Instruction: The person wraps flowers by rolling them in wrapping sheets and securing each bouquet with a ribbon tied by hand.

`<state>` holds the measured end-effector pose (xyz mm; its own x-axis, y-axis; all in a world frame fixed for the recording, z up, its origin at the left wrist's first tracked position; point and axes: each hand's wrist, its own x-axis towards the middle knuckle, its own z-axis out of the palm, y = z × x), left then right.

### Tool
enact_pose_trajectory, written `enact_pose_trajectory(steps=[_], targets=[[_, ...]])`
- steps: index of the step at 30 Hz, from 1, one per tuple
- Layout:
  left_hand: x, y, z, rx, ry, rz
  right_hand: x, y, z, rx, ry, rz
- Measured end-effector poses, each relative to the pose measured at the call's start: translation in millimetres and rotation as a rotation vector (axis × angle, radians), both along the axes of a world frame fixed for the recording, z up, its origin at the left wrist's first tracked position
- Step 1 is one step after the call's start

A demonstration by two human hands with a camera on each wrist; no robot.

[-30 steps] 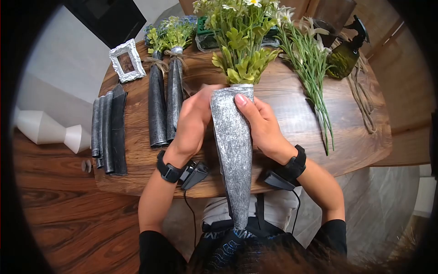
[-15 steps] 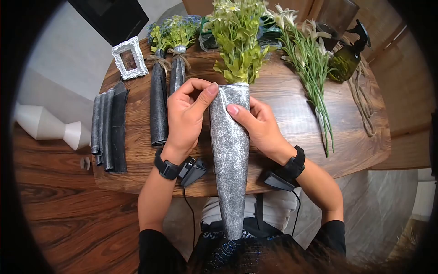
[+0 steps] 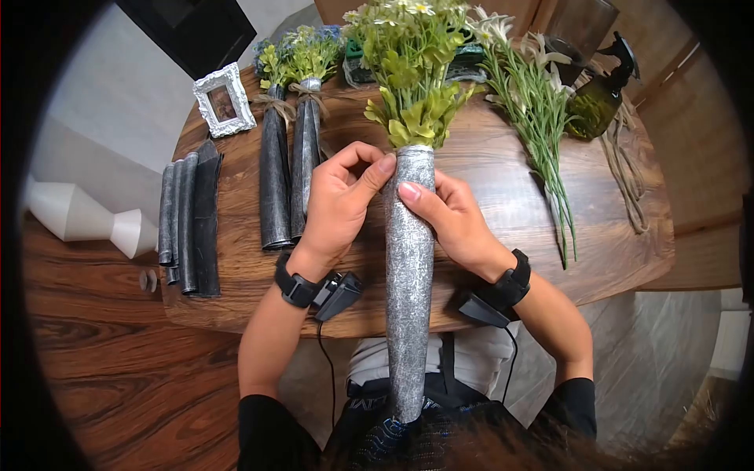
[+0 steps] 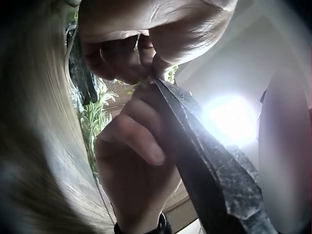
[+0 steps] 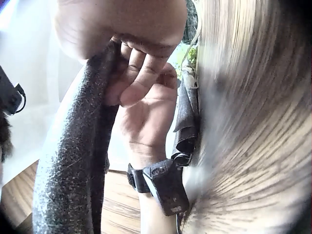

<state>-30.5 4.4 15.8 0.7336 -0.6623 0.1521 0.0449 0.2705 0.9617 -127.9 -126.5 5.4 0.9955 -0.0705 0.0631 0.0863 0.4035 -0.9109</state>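
A bouquet of small white daisies and yellow-green leaves (image 3: 420, 118) stands out of a long sleeve of mottled silver-grey wrapping paper (image 3: 410, 267), whose narrow lower end reaches the person's lap. My right hand (image 3: 455, 224) grips the paper near its top, thumb lying across the front. On the other side, the left hand (image 3: 339, 208) pinches the paper by its upper left edge, thumb against bent fingers. In the left wrist view the paper's loose edge (image 4: 214, 165) runs down from the fingertips. The right wrist view shows the rolled paper (image 5: 68, 146) below the right hand (image 5: 122, 29).
Two wrapped bouquets (image 3: 275, 196) tied with twine lie left, by a white picture frame (image 3: 225, 102) and several rolled paper sheets (image 3: 187, 228). On the right are loose white lilies (image 3: 538, 141), a green spray bottle (image 3: 595, 106) and twine (image 3: 626, 188). A green box (image 3: 357, 67) sits behind.
The paper's wide left flap has been drawn in, and the sleeve is now narrower round the stems. My left thumb came to the front edge, and that hand moved right with the paper.
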Motion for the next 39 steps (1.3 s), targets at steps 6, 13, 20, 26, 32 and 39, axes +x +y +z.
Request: enact_pose_trajectory(steps=[6, 13, 20, 26, 32, 39], targets=[[-6.4, -5.7, 1.2, 0.002, -0.117, 0.191, 3.0, 3.2, -1.6, -0.015, -0.006, -0.031], [-2.3, 1.2, 3.6, -0.051, -0.412, 0.112, 0.2, 6.5, -0.3, -0.102, -0.075, -0.012], [-7.5, -2.4, 4.8, -0.126, -0.128, 0.055, -0.3, 1.7, 1.5, -0.104, -0.032, 0.026], [-2.9, 3.4, 6.5, 0.198, -0.258, 0.175, 3.6, 2.2, -2.3, -0.209, -0.046, -0.078], [-0.9, 8.4, 14.6, 0.300, -0.398, 0.189, 7.2, 0.5, -1.3, -0.369, -0.023, -0.121], [-0.3, 8.8, 7.1, 0.315, -0.229, 0.086, 6.9, 0.0, -2.0, -0.491, 0.018, -0.155]])
